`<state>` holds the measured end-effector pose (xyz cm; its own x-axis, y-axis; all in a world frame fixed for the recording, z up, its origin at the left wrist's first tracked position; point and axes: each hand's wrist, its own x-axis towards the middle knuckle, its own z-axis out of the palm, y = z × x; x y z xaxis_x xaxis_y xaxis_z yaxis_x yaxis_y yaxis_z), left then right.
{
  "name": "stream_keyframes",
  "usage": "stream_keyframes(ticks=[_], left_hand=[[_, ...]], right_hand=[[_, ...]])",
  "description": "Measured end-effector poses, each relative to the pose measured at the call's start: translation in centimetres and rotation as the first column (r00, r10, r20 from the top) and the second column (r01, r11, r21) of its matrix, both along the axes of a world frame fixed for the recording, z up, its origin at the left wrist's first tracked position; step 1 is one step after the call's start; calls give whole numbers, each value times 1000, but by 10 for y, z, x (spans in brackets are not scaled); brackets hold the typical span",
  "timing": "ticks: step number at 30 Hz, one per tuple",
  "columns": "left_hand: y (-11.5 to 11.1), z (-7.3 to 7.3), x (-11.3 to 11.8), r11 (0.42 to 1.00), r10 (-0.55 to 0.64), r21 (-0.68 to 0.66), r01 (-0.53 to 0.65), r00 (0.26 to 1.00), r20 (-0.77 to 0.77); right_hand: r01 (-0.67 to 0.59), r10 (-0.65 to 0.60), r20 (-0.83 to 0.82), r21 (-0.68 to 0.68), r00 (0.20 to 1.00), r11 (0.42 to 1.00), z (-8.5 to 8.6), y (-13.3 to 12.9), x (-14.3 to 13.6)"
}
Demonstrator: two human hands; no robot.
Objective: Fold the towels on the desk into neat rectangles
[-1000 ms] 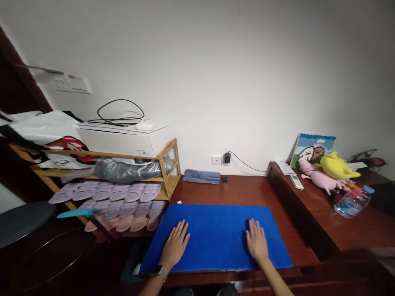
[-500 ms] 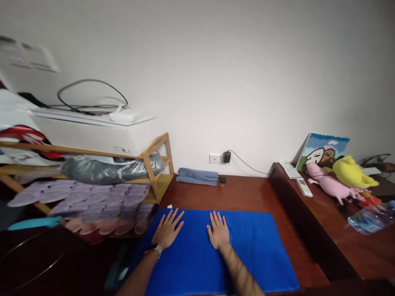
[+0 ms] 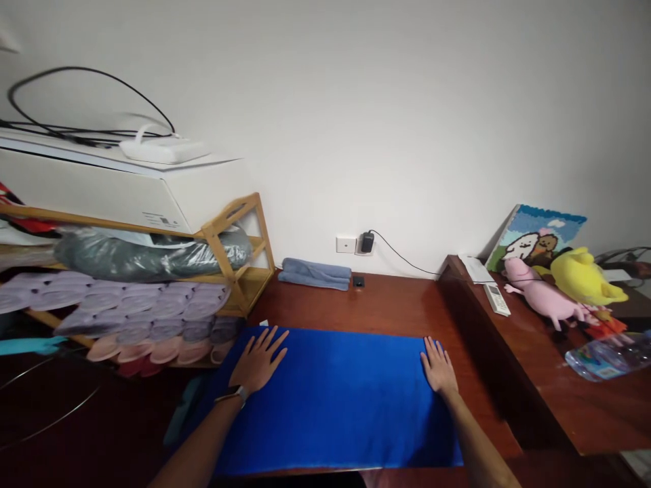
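A blue cloth (image 3: 346, 400) lies spread flat on the brown wooden desk (image 3: 386, 305). My left hand (image 3: 257, 362) rests palm down near the cloth's far left corner, fingers spread, with a watch on the wrist. At the far right corner of the cloth, my right hand (image 3: 438, 367) is laid flat with its fingers stretched out. Neither hand grips anything. Toward the wall sits a folded grey-blue cloth (image 3: 315, 274), apart from both hands.
On the left, a wooden rack (image 3: 239, 271) holds several slippers (image 3: 152, 298) and a white box (image 3: 91, 190). A plugged-in charger (image 3: 367, 242) is on the wall. The raised right surface carries a remote (image 3: 497, 299), a pink plush toy (image 3: 544, 295) and a plastic bottle (image 3: 605, 358).
My right hand has slid right across the blue cloth, from its middle to the far right corner. The left hand stays near the left corner. The view has shifted slightly.
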<state>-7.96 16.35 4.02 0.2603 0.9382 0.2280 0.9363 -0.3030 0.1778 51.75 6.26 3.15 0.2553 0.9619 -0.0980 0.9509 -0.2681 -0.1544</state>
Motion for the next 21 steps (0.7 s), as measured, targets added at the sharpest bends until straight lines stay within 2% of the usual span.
stream_keyframes(ticks=[4,10,21], left_hand=[[2,1,-1,1000,-5,-4,5,999,-42],[6,1,-4,999,5,-37,-8,996,-92],[5,-1,-3,998,-2,-55,-2,997,-83]], right_hand=[[-6,6,7,2,1000,1000,1,1,-11],[0,1,-36,31,999,1000,9,2,-12],[2,-1,-18,30,1000,1000,9,1,-12]])
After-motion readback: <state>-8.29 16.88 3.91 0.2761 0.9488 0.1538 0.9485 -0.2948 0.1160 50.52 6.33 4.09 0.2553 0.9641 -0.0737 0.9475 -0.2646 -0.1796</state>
